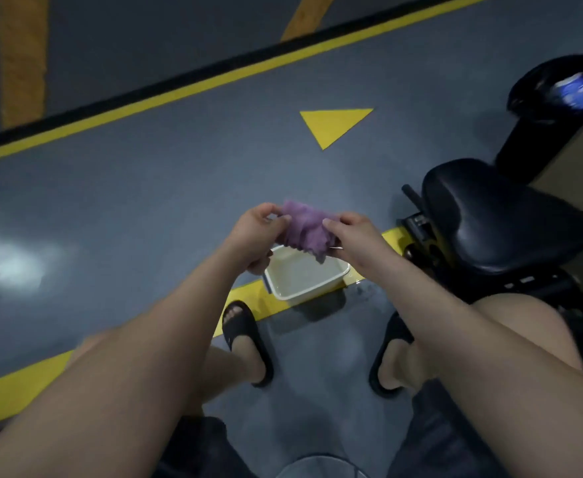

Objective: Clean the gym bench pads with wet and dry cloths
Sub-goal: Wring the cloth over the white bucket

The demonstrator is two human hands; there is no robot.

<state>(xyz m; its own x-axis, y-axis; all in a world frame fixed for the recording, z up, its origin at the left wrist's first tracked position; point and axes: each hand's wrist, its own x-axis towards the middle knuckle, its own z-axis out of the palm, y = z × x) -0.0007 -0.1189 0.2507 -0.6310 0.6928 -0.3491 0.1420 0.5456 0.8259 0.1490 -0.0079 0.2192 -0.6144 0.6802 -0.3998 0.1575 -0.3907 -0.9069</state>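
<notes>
A purple cloth hangs bunched between both my hands, above a white tub that stands on the floor. My left hand pinches the cloth's left end with curled fingers. My right hand grips its right end. A corner of the cloth droops toward the tub. To the right stands the black padded seat of a gym machine, apart from the cloth and both hands.
The grey floor carries yellow lines and a yellow triangle. A black bin with a liner stands at the far right. My feet in black slippers are planted just behind the tub. A round grey rim shows at the bottom edge.
</notes>
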